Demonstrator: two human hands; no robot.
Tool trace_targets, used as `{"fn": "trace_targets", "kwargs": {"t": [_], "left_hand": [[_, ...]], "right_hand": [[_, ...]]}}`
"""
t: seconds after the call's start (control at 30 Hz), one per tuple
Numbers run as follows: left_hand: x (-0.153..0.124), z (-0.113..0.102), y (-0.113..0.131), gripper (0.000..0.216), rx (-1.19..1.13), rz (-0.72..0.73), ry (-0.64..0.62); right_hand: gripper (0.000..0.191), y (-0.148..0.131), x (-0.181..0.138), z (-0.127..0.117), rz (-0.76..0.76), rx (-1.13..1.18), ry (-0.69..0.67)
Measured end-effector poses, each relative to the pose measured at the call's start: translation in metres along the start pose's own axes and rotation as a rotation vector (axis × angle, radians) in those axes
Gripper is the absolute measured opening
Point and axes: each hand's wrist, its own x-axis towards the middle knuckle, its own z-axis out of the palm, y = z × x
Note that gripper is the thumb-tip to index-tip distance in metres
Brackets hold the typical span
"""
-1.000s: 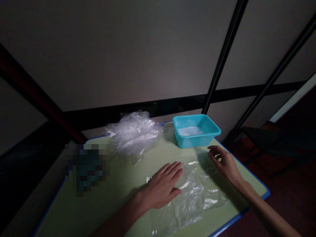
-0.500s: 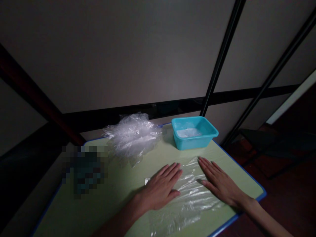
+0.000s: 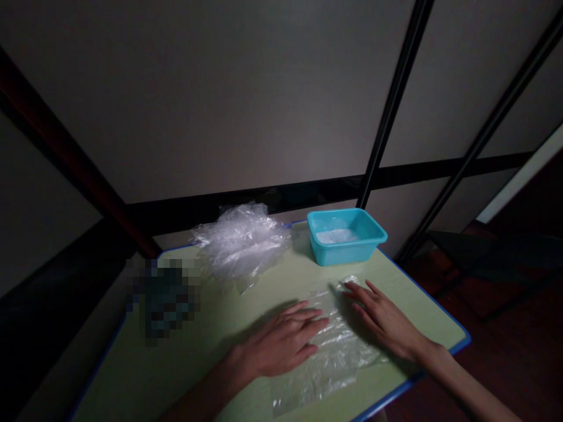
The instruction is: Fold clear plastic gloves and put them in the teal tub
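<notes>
A clear plastic bag [image 3: 338,337], wrinkled and spread out, lies on the light green table near its front right. Over its left side is my left hand [image 3: 288,340], palm down with the fingers apart. My right hand [image 3: 382,316] hovers a little over the bag's right side, its fingers spread and a shadow beneath them. Neither hand grips anything. Whether the left fingertips touch the plastic I cannot tell.
A heap of crumpled clear plastic bags [image 3: 244,240] sits at the table's back. Right of it stands a turquoise basin [image 3: 345,253] with whitish material inside. A blurred dark object [image 3: 169,299] is at the left. The table [image 3: 211,351] has a blue edge; cabinet panels rise behind.
My right hand has lifted off the bag and shifted slightly left, its fingers more bent. The left hand's fingers have spread, and it has moved slightly. The view has shifted a little.
</notes>
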Motion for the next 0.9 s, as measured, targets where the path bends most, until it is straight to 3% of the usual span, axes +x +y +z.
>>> {"fn": "trace_targets", "kwargs": {"t": [0.17,0.53,0.73,0.9], "left_hand": [[-0.01,0.004,0.013,0.031,0.064,0.021,0.013],[-0.033,-0.005,0.034,0.016,0.217,-0.07,-0.108],[-0.031,0.003,0.049,0.036,0.174,-0.115,-0.117],[-0.027,0.002,0.054,0.042,0.045,-0.13,-0.064]], "right_hand": [[0.041,-0.008,0.019,0.004,-0.083,-0.021,-0.066],[0.055,-0.052,0.08,0.018,-0.313,0.057,-0.167],[0.055,-0.061,0.104,0.017,-0.483,0.093,-0.227],[0.043,-0.043,0.091,-0.002,-0.463,0.065,-0.167]]}}
